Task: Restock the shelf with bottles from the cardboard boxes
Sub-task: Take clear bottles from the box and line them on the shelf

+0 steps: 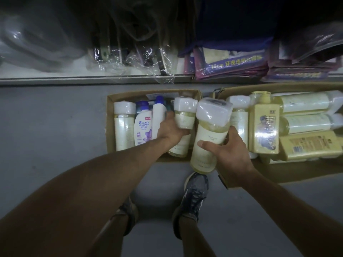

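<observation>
Grey floor (55,127); right hand (229,152) grips a raised bottle (209,134), left hand (169,131) clasps a boxed bottle (184,115), both likely shelf-bound.

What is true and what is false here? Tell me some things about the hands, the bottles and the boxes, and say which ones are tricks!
1. The right hand holds a yellowish bottle. True.
2. The left hand lies flat on the floor. False: it has a grip on a second bottle inside the left box.
3. Two cardboard boxes sit side by side on the floor. True.
4. The right box has just one bottle in it. False: several bottles lie in it.
5. The person is barefoot. False: they wear dark shoes.
</observation>
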